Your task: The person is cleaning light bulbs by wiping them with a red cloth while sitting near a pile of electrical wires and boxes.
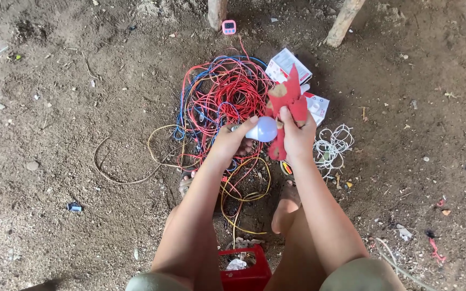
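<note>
My left hand (232, 139) grips a white light bulb (264, 129) by its base, the round globe pointing right. My right hand (297, 134) holds a torn red cardboard sleeve (288, 99) upright, right beside the bulb and touching it. Both hands hover over a tangled heap of red, blue and yellow wires (222, 99) on the dirt floor. My bare feet (286, 207) show below the hands.
Two white-and-red bulb boxes (287, 63) lie behind the red sleeve. A coil of white wire (333, 145) sits to the right. A small pink timer (228, 27) stands by a wooden post (217, 12). A red crate (246, 269) sits between my knees.
</note>
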